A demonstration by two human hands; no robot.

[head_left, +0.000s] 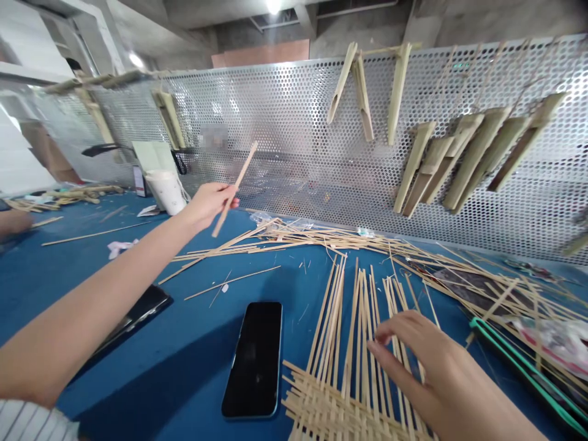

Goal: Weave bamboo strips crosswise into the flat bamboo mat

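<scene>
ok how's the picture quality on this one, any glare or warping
In the head view, the wide lens bows the perforated metal panel and stretches the left arm; the ceiling light blows out; a pixelated patch blurs the panel.

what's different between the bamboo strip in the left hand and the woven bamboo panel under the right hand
The bamboo strip is one loose piece, while the woven bamboo panel is many interlaced strips. The strip is raised and tilted in the left hand; the panel lies flat on the blue table, below the right hand. Both are pale bamboo.
</scene>
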